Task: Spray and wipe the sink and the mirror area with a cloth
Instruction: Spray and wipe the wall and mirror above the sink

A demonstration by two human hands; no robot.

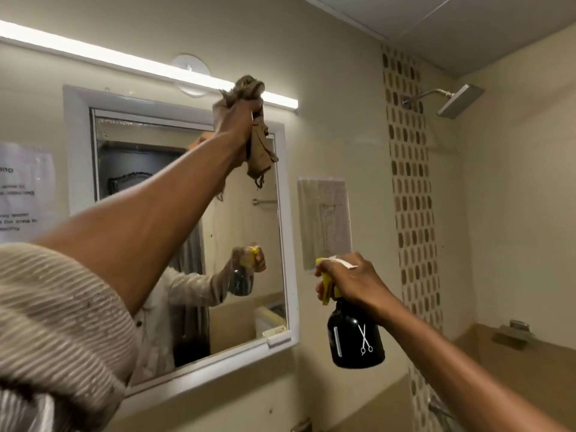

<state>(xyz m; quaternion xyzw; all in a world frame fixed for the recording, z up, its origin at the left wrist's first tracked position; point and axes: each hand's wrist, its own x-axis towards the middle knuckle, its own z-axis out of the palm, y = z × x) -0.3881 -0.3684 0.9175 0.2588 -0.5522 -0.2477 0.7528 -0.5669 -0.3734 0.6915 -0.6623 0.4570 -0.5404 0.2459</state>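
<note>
Your left hand [237, 115] is raised high, fingers curled tight round a bunched brown cloth [258, 141], which sticks out above the fist and hangs down below it. The cloth sits at the top right corner of the mirror [249, 219], in front of the white frame and just under the light bar [131, 62]. Your right hand [349, 283] is lower and to the right of the mirror, gripping the yellow trigger head of a black spray bottle [355, 338], the bottle hanging upright beneath the hand with its nozzle pointing left toward the mirror. Right of that hand a paper sheet [324, 219] is stuck on the wall; a shower head [458, 99] juts out up beyond it.
</note>
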